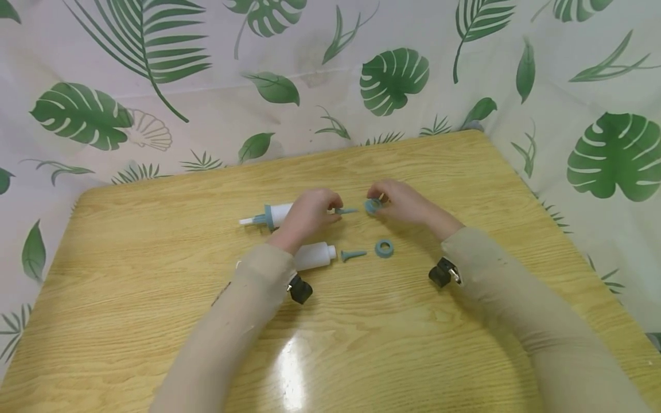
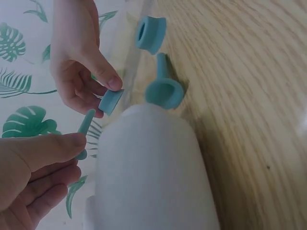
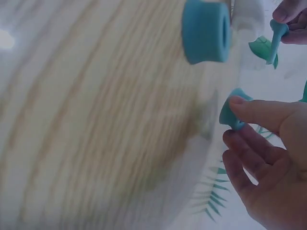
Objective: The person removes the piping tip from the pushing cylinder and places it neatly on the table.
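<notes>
My left hand (image 1: 310, 211) pinches a small teal nozzle (image 2: 86, 125) by its wide end, its thin stem pointing toward the right hand. Between thumb and fingers, my right hand (image 1: 404, 202) holds a teal ring cap (image 3: 234, 109). The two parts are apart, with a small gap between them. Beneath the left wrist lies a white bottle (image 2: 153, 167), partly hidden by the sleeve in the head view. A second teal nozzle (image 1: 353, 254) lies just off its neck, flared end toward the bottle. Right of that sits another teal ring cap (image 1: 384, 248).
Behind the left hand lies another white bottle (image 1: 280, 213) with a teal collar (image 1: 269, 218) and a white-tipped end pointing left. The wooden table (image 1: 361, 344) ends at a leaf-print cloth (image 1: 320, 86) along the back and right.
</notes>
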`<control>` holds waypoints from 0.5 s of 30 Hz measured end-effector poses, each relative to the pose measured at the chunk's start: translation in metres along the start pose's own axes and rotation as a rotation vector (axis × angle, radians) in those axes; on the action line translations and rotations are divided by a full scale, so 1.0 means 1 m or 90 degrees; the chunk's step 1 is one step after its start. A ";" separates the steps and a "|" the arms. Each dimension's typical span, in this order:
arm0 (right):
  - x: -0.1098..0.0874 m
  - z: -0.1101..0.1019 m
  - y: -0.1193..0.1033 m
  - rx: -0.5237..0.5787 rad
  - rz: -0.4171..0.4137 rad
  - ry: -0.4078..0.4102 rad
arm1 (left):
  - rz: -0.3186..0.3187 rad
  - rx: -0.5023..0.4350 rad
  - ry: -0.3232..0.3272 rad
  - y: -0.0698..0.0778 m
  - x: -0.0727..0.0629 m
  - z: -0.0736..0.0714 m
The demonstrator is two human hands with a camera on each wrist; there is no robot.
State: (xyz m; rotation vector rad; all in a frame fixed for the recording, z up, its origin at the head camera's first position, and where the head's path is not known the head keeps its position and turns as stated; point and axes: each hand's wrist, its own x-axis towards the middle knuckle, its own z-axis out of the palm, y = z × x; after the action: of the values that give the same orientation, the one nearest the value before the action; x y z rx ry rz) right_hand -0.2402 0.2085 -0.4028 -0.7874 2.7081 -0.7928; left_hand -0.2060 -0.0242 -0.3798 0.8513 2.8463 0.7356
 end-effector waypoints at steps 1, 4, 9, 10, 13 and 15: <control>0.000 0.000 0.001 -0.002 0.006 -0.003 | -0.004 0.006 -0.008 0.001 0.002 0.001; 0.000 0.002 0.005 -0.006 0.011 -0.010 | -0.016 0.028 -0.035 0.004 0.007 0.005; 0.000 0.004 0.008 -0.005 -0.004 -0.018 | -0.009 0.084 -0.047 0.007 0.016 0.012; 0.000 0.004 0.009 -0.003 -0.005 -0.020 | -0.007 0.095 -0.049 0.007 0.018 0.013; 0.000 0.004 0.009 -0.002 -0.005 -0.021 | -0.005 0.120 -0.059 0.007 0.022 0.018; 0.000 0.005 0.008 0.000 -0.001 -0.021 | -0.006 0.135 -0.061 0.007 0.024 0.020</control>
State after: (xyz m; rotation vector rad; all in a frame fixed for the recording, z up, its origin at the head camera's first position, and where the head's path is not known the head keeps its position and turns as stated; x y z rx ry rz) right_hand -0.2420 0.2123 -0.4114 -0.7956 2.6783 -0.7729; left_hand -0.2188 0.0021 -0.3931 0.8729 2.8744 0.3837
